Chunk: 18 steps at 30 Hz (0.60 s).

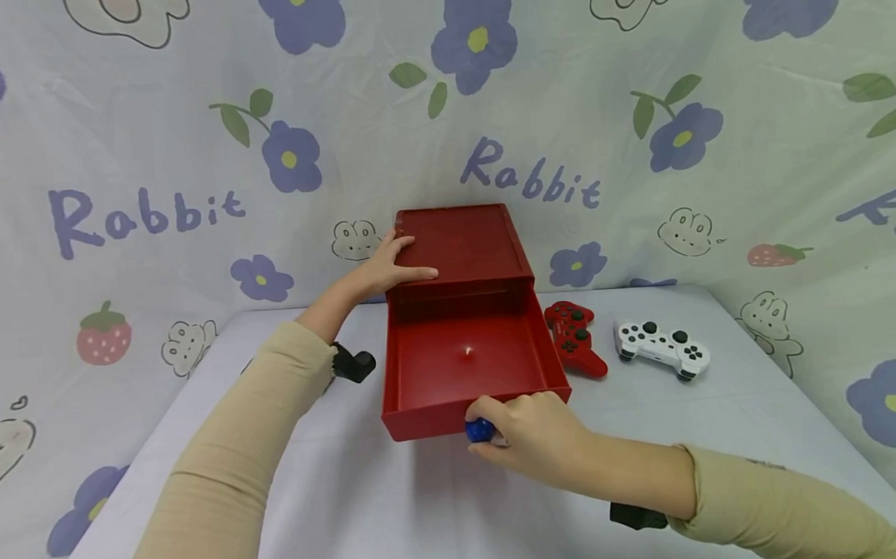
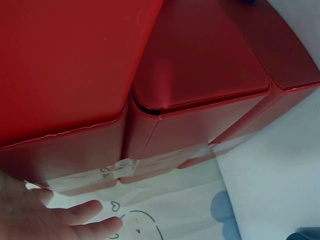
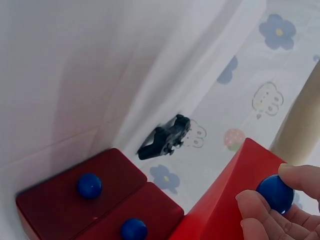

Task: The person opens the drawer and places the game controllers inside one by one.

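A red drawer cabinet (image 1: pixel 461 241) stands on the white table, its top drawer (image 1: pixel 429 372) pulled well out with nothing inside. My right hand (image 1: pixel 537 438) pinches the drawer's blue knob (image 1: pixel 480 431) between thumb and fingers. This same knob (image 3: pixel 276 194) shows clearly in the right wrist view. My left hand (image 1: pixel 393 265) rests on the cabinet's top at its left edge, fingers spread. The left wrist view catches those fingers (image 2: pixel 87 220) beside the cabinet's red body. In the right wrist view, the drawers below are closed, each with a blue knob (image 3: pixel 90 186).
Right of the cabinet lie a red game controller (image 1: pixel 573 338) and a white game controller (image 1: pixel 661 348). A black game controller (image 3: pixel 167 137) appears in the right wrist view. Behind the table hangs a flowered cloth (image 1: pixel 367 150).
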Each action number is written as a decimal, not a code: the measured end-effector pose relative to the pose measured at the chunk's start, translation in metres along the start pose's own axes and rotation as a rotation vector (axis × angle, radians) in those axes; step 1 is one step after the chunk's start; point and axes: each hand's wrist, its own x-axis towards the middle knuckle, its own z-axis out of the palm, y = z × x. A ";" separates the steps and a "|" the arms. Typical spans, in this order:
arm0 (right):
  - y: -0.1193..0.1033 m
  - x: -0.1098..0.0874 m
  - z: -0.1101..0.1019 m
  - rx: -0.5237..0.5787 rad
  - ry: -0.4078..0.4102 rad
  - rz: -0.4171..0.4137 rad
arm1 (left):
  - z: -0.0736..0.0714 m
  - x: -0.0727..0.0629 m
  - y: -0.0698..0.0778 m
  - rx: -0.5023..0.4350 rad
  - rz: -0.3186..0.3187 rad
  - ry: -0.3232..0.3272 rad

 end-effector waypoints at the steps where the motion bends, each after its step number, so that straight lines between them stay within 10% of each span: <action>1: 0.000 0.000 0.000 0.000 0.000 0.000 | 0.000 0.000 0.000 0.001 -0.001 -0.001; 18: 0.014 -0.011 -0.055 0.293 -0.090 0.112 | 0.006 -0.007 0.004 -0.007 0.001 0.011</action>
